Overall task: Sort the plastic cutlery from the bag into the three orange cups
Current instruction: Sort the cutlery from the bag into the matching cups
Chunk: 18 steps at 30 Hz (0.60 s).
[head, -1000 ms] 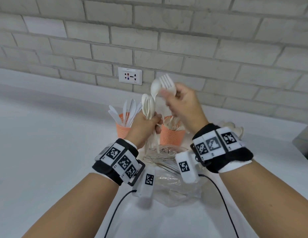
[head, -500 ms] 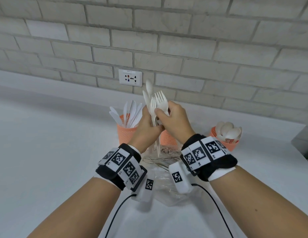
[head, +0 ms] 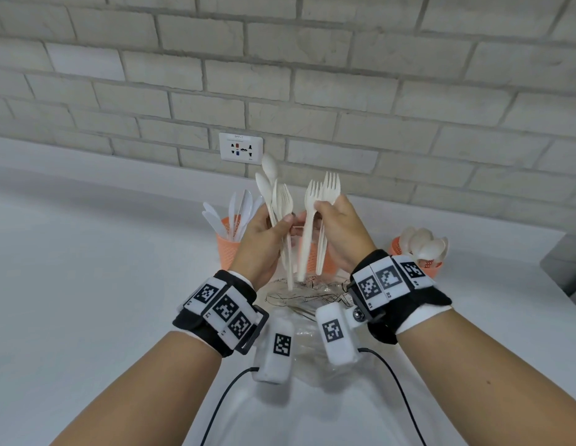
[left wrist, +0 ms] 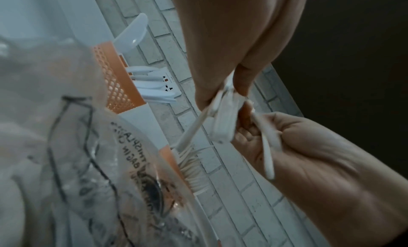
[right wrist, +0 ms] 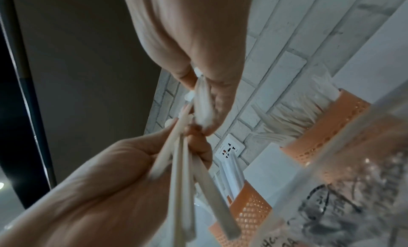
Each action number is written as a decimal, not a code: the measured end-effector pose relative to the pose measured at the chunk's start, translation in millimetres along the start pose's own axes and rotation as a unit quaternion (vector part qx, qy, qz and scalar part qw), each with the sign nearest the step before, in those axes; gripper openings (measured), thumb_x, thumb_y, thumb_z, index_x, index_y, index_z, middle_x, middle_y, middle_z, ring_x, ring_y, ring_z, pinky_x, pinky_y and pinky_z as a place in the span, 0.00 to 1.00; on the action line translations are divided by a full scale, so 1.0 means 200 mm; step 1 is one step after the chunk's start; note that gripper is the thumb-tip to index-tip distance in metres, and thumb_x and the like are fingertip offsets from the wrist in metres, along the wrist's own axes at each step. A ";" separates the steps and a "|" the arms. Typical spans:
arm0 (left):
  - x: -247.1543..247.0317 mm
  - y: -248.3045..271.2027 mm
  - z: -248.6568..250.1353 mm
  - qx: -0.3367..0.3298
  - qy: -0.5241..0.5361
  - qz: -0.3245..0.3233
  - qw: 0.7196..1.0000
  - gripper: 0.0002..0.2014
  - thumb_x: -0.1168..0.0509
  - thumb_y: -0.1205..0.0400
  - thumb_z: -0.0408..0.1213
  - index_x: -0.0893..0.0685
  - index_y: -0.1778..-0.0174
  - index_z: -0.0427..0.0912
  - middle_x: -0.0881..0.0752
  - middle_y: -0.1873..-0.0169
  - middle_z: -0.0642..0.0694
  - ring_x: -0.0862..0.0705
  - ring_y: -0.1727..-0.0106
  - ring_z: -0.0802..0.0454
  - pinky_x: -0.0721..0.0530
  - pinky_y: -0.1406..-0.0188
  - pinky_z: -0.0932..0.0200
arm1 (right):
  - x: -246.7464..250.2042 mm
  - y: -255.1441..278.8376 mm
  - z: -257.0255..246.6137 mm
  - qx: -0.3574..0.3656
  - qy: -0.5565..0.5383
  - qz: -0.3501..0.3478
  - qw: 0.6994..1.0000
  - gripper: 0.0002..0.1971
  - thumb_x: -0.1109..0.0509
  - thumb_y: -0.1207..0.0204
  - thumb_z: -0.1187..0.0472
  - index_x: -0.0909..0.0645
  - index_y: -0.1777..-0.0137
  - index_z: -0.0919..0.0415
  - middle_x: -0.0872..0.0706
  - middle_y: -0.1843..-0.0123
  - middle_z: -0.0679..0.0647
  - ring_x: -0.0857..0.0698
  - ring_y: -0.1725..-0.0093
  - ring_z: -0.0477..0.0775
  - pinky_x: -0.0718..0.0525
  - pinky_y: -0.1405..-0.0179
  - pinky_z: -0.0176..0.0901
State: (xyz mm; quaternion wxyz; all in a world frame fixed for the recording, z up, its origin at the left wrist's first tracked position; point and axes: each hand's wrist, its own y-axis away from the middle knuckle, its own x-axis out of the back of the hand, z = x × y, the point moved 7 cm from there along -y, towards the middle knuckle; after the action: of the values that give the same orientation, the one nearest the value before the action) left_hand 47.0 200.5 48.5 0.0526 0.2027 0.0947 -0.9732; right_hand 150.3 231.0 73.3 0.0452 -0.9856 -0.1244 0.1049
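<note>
Both my hands up at frame centre, each gripping cutlery.
My left hand (head: 264,239) fingers curl round a mixed bunch (head: 275,201); my right hand (head: 339,230) pinches two forks (head: 318,201).

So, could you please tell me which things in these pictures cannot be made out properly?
- Middle orange cup, head view: mostly hidden behind the two forks held by the right hand.
- Bundle in the left hand: pieces overlap, count unclear.
- Print on the plastic bag, left wrist view: blurred, unreadable.
</note>
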 end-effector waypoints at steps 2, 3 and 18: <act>0.01 0.00 -0.01 0.000 -0.031 0.014 0.999 0.06 0.43 0.16 0.26 0.23 0.49 0.38 0.15 0.63 0.45 0.17 0.64 0.55 0.20 0.67 0.64 | 0.01 0.00 -0.01 0.014 0.035 0.019 0.999 0.05 0.47 0.17 0.67 0.31 0.49 0.57 0.24 0.68 0.56 0.20 0.74 0.52 0.14 0.72 0.44; 0.02 0.00 -0.01 0.001 -0.041 0.022 0.999 0.06 0.42 0.17 0.26 0.22 0.54 0.39 0.16 0.69 0.48 0.19 0.66 0.54 0.21 0.66 0.62 | 0.02 -0.01 -0.01 0.022 0.047 0.022 0.998 0.04 0.44 0.17 0.65 0.30 0.49 0.56 0.27 0.69 0.54 0.24 0.77 0.49 0.20 0.79 0.40; -0.01 0.01 -0.02 0.063 0.000 0.002 0.998 0.08 0.42 0.15 0.33 0.20 0.56 0.34 0.15 0.78 0.47 0.15 0.72 0.54 0.12 0.64 0.59 | 0.03 -0.06 0.00 0.041 0.222 -0.019 0.974 0.08 0.41 0.18 0.61 0.23 0.58 0.58 0.25 0.72 0.52 0.29 0.79 0.43 0.32 0.79 0.36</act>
State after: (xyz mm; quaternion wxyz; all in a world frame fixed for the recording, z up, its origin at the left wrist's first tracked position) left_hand 50.7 200.1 45.4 0.0419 0.2059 0.0326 -0.9771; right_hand 152.5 243.3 72.7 0.1137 -0.9791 -0.1257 -0.1125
